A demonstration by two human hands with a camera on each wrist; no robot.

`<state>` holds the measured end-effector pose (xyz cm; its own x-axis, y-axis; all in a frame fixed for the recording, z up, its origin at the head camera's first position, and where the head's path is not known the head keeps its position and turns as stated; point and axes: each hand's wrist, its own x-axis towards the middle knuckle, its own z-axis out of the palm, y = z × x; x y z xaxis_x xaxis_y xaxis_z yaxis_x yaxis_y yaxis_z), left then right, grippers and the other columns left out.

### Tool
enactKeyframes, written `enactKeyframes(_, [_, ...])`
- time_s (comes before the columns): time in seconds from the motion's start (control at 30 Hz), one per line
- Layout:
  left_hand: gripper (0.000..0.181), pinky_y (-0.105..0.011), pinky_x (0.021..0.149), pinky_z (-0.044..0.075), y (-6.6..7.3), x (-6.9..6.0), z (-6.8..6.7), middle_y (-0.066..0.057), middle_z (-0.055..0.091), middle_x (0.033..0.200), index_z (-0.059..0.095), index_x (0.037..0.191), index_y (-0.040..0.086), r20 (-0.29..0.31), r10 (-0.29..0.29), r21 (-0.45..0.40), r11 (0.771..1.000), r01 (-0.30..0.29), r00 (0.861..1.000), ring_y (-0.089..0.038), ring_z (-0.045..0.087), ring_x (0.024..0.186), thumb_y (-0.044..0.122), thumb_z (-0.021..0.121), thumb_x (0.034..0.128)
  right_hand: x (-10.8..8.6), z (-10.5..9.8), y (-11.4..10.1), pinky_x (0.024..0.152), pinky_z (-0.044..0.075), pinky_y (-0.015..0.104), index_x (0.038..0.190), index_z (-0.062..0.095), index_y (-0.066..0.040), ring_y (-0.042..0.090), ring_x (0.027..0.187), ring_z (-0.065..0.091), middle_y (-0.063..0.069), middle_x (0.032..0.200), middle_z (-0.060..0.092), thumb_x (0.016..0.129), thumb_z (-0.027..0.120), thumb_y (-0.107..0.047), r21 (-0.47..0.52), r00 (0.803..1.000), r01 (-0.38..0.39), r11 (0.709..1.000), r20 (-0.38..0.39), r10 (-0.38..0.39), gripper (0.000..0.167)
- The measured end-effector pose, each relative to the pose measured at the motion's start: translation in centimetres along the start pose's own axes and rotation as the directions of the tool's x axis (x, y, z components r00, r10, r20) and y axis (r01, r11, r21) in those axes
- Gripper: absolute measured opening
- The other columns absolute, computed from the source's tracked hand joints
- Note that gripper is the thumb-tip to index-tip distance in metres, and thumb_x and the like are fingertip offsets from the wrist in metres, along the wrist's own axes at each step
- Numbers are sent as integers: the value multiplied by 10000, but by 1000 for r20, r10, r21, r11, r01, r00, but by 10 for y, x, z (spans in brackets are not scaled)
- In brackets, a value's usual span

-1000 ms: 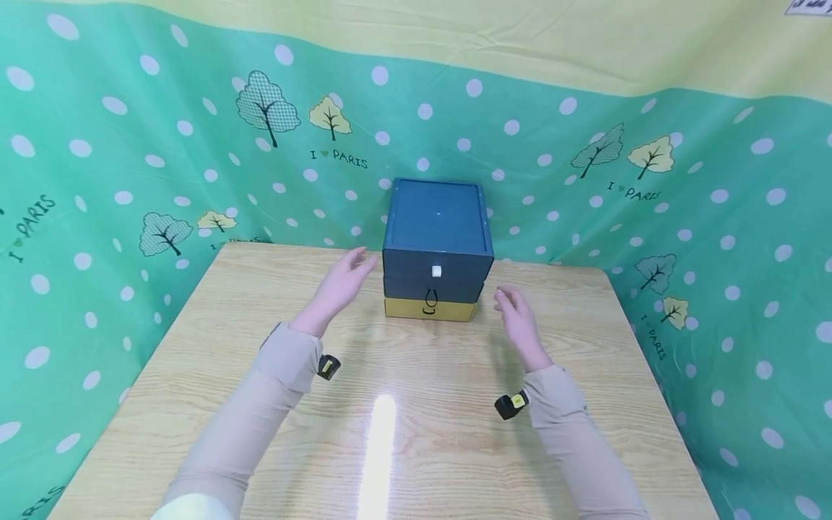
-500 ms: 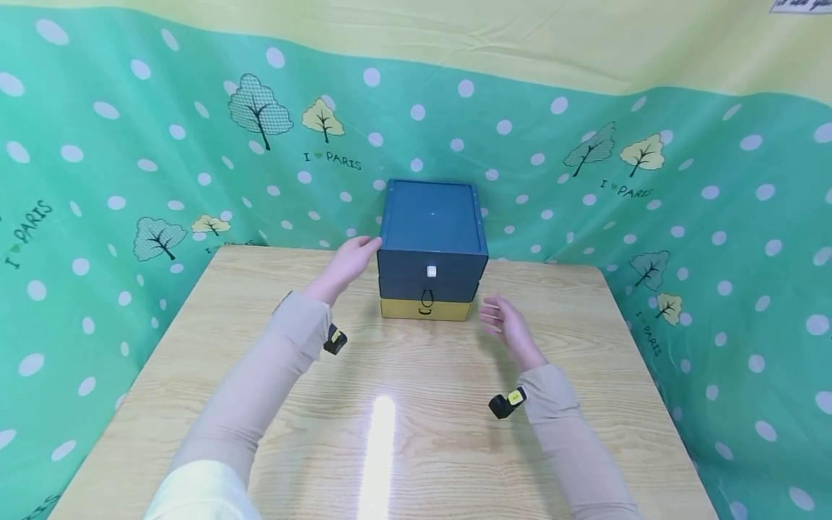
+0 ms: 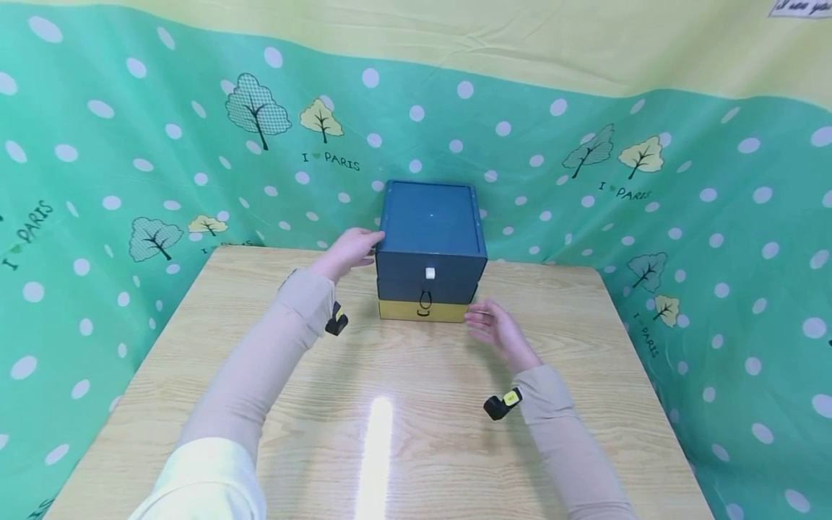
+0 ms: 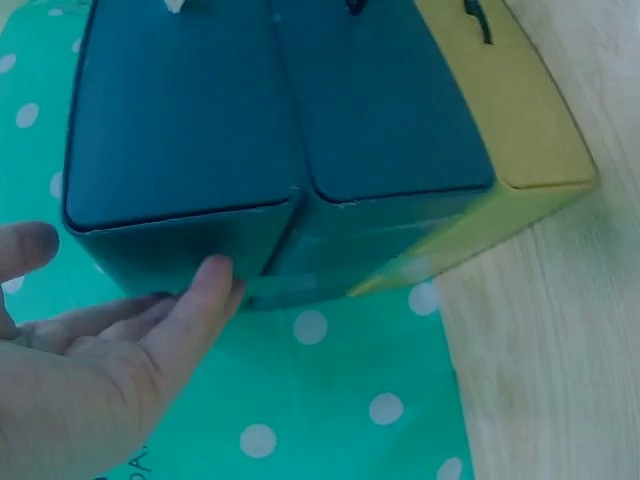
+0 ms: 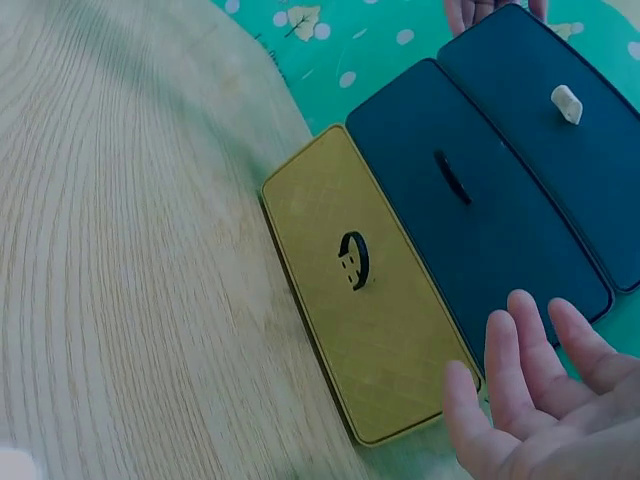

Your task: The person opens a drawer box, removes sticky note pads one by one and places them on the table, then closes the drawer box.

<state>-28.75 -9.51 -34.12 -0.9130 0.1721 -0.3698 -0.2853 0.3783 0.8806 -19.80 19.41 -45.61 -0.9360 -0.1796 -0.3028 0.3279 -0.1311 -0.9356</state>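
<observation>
Since the half-second-ago frame: left hand (image 3: 347,250) slid a touch further over the upper left edge of the drawer stack (image 3: 431,217); right hand (image 3: 497,328) moved slightly inward to the yellow drawer (image 3: 390,310). Stack itself hasn't shifted on the table (image 3: 312,433).

Stack: back-centre of the table, near the patterned curtain (image 3: 195,130), fronts facing the person. Three tiers. Top drawer (image 3: 399,266) is dark blue with a white knob (image 5: 566,104); middle drawer (image 5: 470,230) is dark blue with a black loop (image 5: 453,177); yellow one at the bottom has a black pull (image 5: 360,260) with small dark marks beside it. All three fronts look pushed in; contents hidden, can't tell what's inside.

Left hand: reaches in from the left, fingers fairly straight along the top tier's side wall, thumb spread apart from them near the upper edge. No visible grip; can't confirm how firm the contact is.

Right hand: comes in low at the stack's right front corner, palm turned toward it. Fingers loosely bent and spread, holding nothing. Fingertips overlap the yellow drawer's right end in view; can't tell if touching.

Both forearms extend forward, elbows out wide, a small black camera (image 3: 336,320) at the left wrist, another at the right.
</observation>
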Motion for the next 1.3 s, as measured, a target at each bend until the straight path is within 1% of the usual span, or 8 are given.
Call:
enactKeyframes(0.23, [553, -378, 1101, 403, 4, 2, 0, -165, 285, 1528, 253, 1464, -43, 22, 10, 68, 998, -11, 1000, -290, 322, 1391, 239, 421, 1019, 1, 4, -1, 1060, 432, 421, 1267, 422, 56, 90, 924, 619, -2, 1001, 638, 1053, 237, -323, 82, 995, -19, 996, 98, 11, 472])
enactKeyframes(0.57, [381, -407, 1021, 484, 6, 8, 0, -181, 517, 1263, 504, 1287, -77, -11, 42, 121, 992, -40, 999, -248, 526, 1102, 157, 458, 989, 5, 21, -16, 1176, 198, 545, 1169, 477, -44, 141, 967, 603, 43, 1055, 605, 1053, 221, -336, 216, 968, -121, 969, 241, 67, 405])
enactKeyframes(0.7, [363, -418, 1005, 496, 8, 7, -1, -160, 562, 1185, 532, 1262, -66, -7, 42, 123, 992, -41, 999, -234, 559, 1029, 153, 468, 979, 7, 30, -25, 1099, 387, 453, 1220, 450, -37, 152, 964, 603, 43, 1044, 618, 1049, 219, -349, 232, 954, -154, 961, 289, 83, 424])
enactKeyframes(0.77, [284, -428, 993, 504, 10, 7, -2, -134, 587, 1071, 576, 1149, -57, -6, 41, 120, 992, -40, 999, -227, 574, 967, 143, 475, 974, 8, 34, -29, 1002, 479, 386, 1259, 420, -25, 160, 965, 607, 54, 1059, 618, 1048, 219, -353, 239, 948, -174, 955, 304, 97, 438])
enactKeyframes(0.87, [210, -434, 946, 532, 13, 6, -2, -43, 518, 778, 519, 795, 15, -10, 44, 127, 991, -43, 999, -190, 552, 797, 129, 477, 967, 11, 40, -34, 932, 513, 346, 1340, 361, -7, 192, 1029, 589, 88, 1146, 585, 1043, 237, -365, 242, 944, -203, 949, 304, 125, 481])
enactKeyframes(1.0, [392, -433, 886, 556, 15, 6, -3, 17, 360, 596, 283, 619, 124, -13, 44, 126, 991, -42, 999, -160, 492, 656, 122, 478, 959, 16, 48, -39, 1080, 409, 430, 1441, 259, -2, 323, 1305, 410, 204, 1403, 406, 1032, 265, -383, 247, 943, -246, 937, 286, 172, 559])
enactKeyframes(1.13, [391, -442, 880, 559, 15, 7, -4, 3, 445, 633, 306, 607, 121, -12, 40, 109, 993, -39, 999, -155, 525, 672, 124, 480, 957, 23, 56, -44, 1182, 236, 485, 1484, 169, 5, 349, 1427, 210, 224, 1536, 214, 1027, 283, -375, 274, 939, -274, 922, 282, 196, 606])
enactKeyframes(1.3, [365, -382, 805, 582, 13, 7, -3, -11, 514, 688, 348, 615, 114, -31, 39, 117, 993, -35, 999, -160, 559, 712, 143, 489, 951, 28, 65, -48, 1190, 217, 480, 1462, 213, 4, 321, 1426, 230, 197, 1516, 273, 1021, 316, -363, 310, 940, -292, 905, 267, 212, 583])
